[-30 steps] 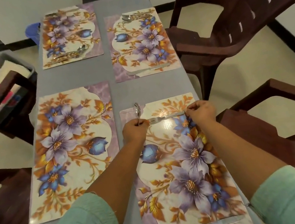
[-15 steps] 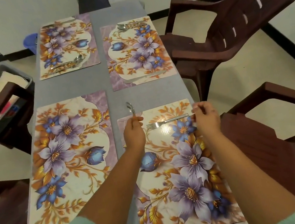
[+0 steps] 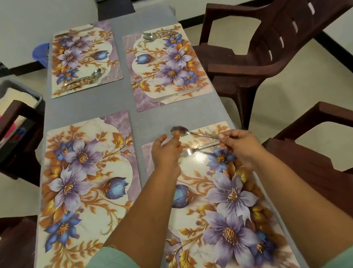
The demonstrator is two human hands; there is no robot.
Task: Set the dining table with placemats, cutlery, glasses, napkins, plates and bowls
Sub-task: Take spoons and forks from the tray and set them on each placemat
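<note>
Holding a spoon (image 3: 182, 131) over the far edge of the near right placemat (image 3: 220, 208), the right hand (image 3: 241, 140) pinches its handle end while the left hand (image 3: 165, 151), fingers loosely spread, touches the bowl end with its fingertips. A fork (image 3: 199, 149) lies flat on that mat just below the spoon. Grey table (image 3: 145, 120); four flowered mats. Near left mat (image 3: 87, 193) bare; both far mats carry cutlery. Brown chairs (image 3: 282, 29) at right.
</note>
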